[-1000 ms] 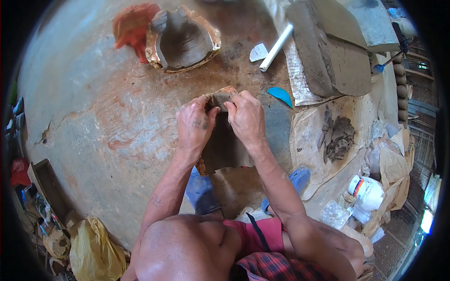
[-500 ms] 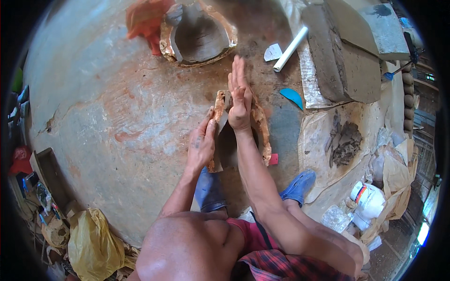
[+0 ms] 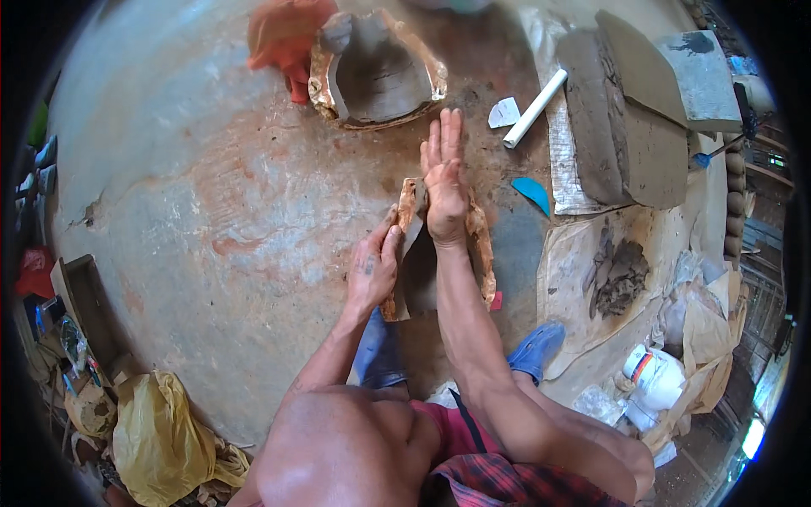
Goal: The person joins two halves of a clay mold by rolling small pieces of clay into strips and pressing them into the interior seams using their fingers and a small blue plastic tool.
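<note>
Yellow bag [image 3: 160,435]: seen crumpled at the near left edge of the floor, well apart from the hands.
Wooden box [image 3: 84,308]: laid at the far left rim, above the yellow bag.
Orange cloth [image 3: 283,38]: bunched at the far side, touching the left edge of the far mould.
Far mould [image 3: 380,72]: an open, clay-lined shell set on the floor [image 3: 211,194], far from the person.
Left hand [image 3: 372,270]: pressed against the left outer wall of the near mould, fingers bent around its rim and holding it.
Near mould [image 3: 481,253]: stood on the floor in the middle of the scene, between the two hands and just beyond the blue shoes [image 3: 536,348].
Right hand [image 3: 443,182]: held flat and fully open, fingers straight and together, pointed away; the palm is laid on the mould's far rim, with nothing gripped.
White tube [image 3: 534,108]: laid slantwise to the right of the far mould.
Blue scraper [image 3: 532,193]: laid just right of the right hand.
Clay slabs [image 3: 625,127]: stacked at the far right on sheeting.
Clay lump [image 3: 621,275]: left on paper at the right.
White jug [image 3: 652,376]: seen at the near right.
</note>
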The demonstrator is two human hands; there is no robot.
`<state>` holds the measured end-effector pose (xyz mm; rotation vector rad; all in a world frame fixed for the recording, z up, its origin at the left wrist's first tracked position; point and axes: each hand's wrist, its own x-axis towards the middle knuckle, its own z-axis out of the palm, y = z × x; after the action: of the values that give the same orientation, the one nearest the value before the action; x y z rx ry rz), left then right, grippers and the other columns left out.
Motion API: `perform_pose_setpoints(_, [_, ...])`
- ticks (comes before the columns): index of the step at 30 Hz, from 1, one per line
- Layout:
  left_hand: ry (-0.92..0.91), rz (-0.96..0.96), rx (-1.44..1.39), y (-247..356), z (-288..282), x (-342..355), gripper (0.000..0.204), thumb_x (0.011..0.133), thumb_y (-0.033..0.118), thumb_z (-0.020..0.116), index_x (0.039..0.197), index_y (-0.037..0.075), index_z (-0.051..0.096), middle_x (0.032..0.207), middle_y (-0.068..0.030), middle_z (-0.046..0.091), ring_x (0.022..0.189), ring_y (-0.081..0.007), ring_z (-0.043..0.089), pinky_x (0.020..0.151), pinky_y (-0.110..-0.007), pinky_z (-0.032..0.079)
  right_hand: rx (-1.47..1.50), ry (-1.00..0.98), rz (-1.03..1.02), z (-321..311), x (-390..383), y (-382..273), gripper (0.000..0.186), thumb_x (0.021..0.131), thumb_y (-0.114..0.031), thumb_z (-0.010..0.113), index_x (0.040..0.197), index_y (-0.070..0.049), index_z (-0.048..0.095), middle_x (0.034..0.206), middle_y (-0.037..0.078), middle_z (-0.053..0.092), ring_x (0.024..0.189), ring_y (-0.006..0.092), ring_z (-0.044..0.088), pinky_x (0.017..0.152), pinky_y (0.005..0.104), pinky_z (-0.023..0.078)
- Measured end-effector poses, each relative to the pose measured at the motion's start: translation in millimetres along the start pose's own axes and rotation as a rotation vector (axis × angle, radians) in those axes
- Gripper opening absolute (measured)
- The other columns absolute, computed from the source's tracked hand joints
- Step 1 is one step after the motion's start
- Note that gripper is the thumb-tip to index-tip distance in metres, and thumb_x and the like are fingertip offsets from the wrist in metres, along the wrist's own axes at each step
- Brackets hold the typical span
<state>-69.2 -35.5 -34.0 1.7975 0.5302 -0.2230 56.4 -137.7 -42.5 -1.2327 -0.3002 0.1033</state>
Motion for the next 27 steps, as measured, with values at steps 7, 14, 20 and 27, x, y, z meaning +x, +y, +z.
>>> perform_pose_setpoints(7, [-0.031, 0.02, 0.001, 7, -1, 1, 0.043, 0.109, 0.026, 0.052, 0.145, 0.002, 0.061, 0.114, -0.0287, 0.073, 0.104, -0.0356, 0.075, 0.091, -0.043, 0.055, 0.035, 0.022, -0.075, 2, 5, -5, 0.097, 0.103, -0.068, 0.048, 0.171, -0.016, 0.004, 0.177, 0.014, 0.011, 0.163, 0.0323, 0.013, 0.131, 0.0504, 0.01])
perform_pose_setpoints(14, [0.029, 0.101, 0.016, -13, -4, 0, 0.041, 0.109, 0.026, 0.053, 0.143, 0.004, 0.063, 0.114, -0.0281, 0.074, 0.103, -0.0343, 0.076, 0.091, -0.042, 0.055, 0.094, -0.027, -0.171, 8, 28, -37, 0.1, 0.102, -0.071, 0.048, 0.171, -0.014, 0.004, 0.176, 0.017, 0.018, 0.162, 0.034, 0.018, 0.131, 0.0492, 0.01])
perform_pose_setpoints(20, [-0.062, -0.092, -0.006, -2, -3, 6, 0.041, 0.109, 0.03, 0.053, 0.14, 0.005, 0.065, 0.104, -0.0259, 0.076, 0.096, -0.0353, 0.076, 0.086, -0.041, 0.056, -0.169, -0.054, -0.045, -7, 11, -8, 0.098, 0.103, -0.067, 0.048, 0.17, -0.008, 0.008, 0.177, 0.016, 0.016, 0.162, 0.0346, 0.016, 0.131, 0.0504, 0.013])
perform_pose_setpoints(27, [-0.042, -0.026, 0.03, 12, 6, 8, 0.038, 0.11, 0.029, 0.052, 0.131, 0.003, 0.069, 0.096, -0.0264, 0.073, 0.086, -0.0335, 0.073, 0.079, -0.042, 0.054, 0.041, 0.151, -0.039, -2, -6, -3, 0.095, 0.104, -0.063, 0.051, 0.169, -0.003, 0.015, 0.177, 0.014, 0.016, 0.162, 0.0335, 0.018, 0.131, 0.0496, 0.017])
